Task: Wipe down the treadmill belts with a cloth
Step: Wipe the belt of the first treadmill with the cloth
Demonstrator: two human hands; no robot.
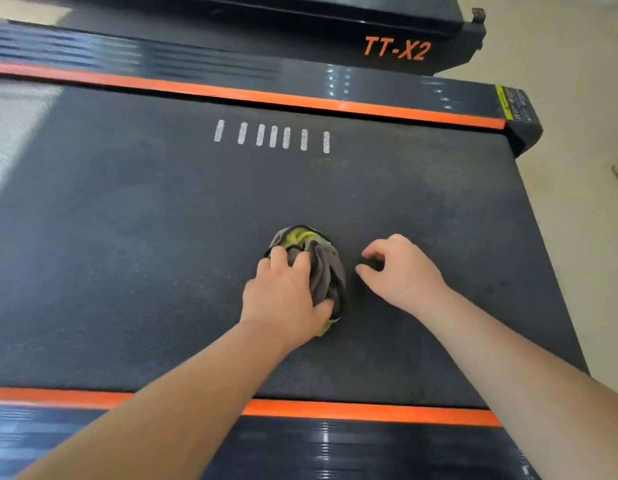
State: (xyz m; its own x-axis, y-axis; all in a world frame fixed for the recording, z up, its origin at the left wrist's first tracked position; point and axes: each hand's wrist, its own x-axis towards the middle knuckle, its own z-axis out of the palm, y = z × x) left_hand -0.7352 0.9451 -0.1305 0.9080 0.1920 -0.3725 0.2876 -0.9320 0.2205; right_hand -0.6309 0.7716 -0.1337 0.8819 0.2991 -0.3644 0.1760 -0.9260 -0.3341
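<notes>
My left hand [283, 296] is clamped on the cloth [326, 268], fingers curled over its top and the thumb tucked in at its near side, pressing it down onto the belt [127, 220]. The cloth sits about midway across the belt, bunched into a tight wad, grey with lime-green showing at its far and near edges. My right hand [401, 271] is on the belt just beside it, fingers loosely curled round nothing; I can't tell whether the tips touch the surface.

I judge the wiping to be in mid-course. The belt carries pale dusty smudges toward its far side, below the white dash marks [273, 136], and on toward its right end, so that ground still wants passes. Which parts are already clean I can't say.

Orange stripes [231, 93] run along both long sides of the belt. Beyond the belt's far side stands a second treadmill [397, 48] marked TT-X2, whose belt I take as still to do.
</notes>
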